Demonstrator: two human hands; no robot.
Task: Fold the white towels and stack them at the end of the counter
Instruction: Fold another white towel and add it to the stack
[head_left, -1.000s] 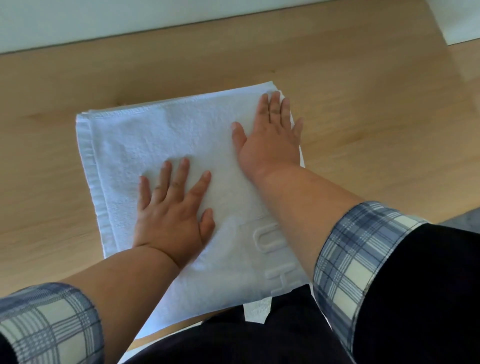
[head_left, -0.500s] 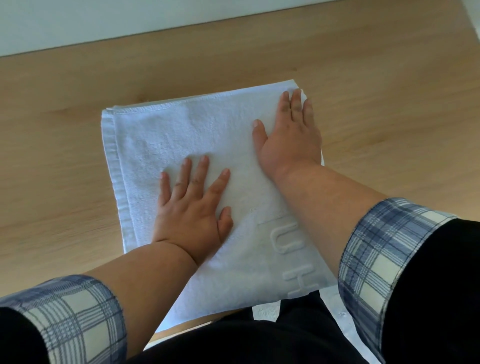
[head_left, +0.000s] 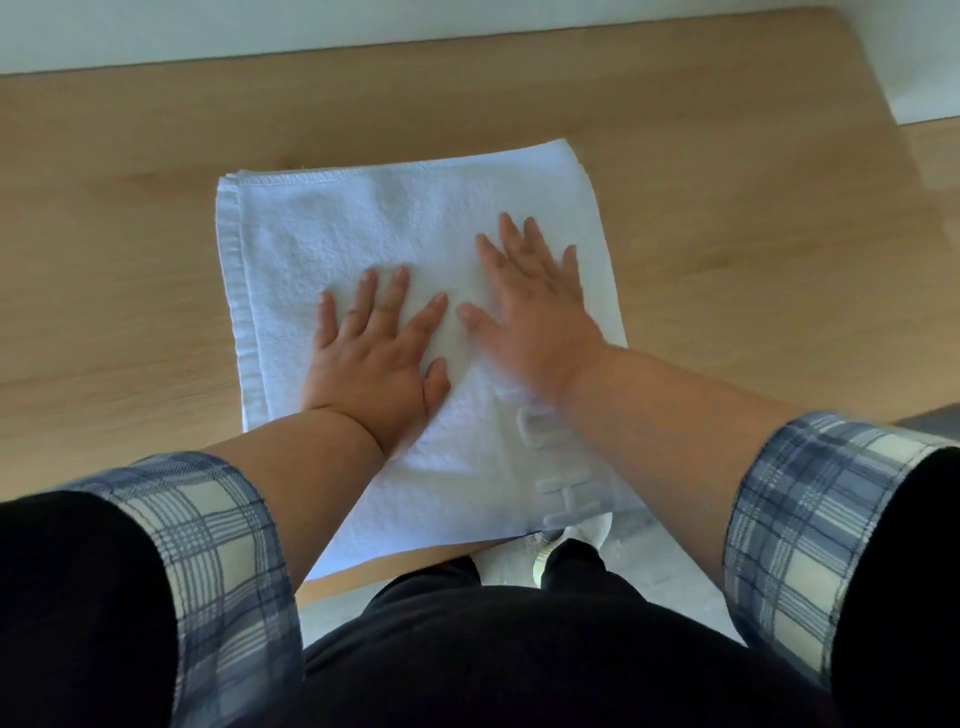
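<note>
Counting one white towel, folded, flat on wooden surface, near edge overhanging slightly. Two hands on towel: left hand flat at its middle, fingers spread, pressing down; right hand just beside, blurred, fingers straight, palm down. Neither grasps.

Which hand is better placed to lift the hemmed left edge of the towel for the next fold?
Probably the left hand: it lies flat on the towel nearer that hem, while the right hand lies flat by the right edge.
</note>
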